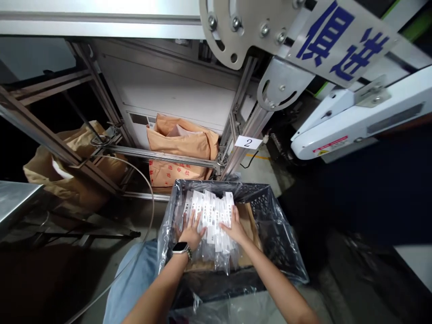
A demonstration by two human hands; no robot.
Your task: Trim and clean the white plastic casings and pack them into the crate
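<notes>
Down inside the black crate (270, 211), lined with clear plastic, both my hands lay flat on the fanned packets (211, 213): left hand (191, 231) and right hand (236, 229), fingers spread and gripping nothing, pressing the slippery stack so it stayed squared against the crate wall.

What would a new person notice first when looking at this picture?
First, the two hands in the lower middle: the left hand, with a watch on its wrist, and the right hand lie flat on a bundle of white packets in clear wrapping. The bundle lies inside a black crate lined with plastic. At top right, a white machine panel with large blue characters stands out.
</notes>
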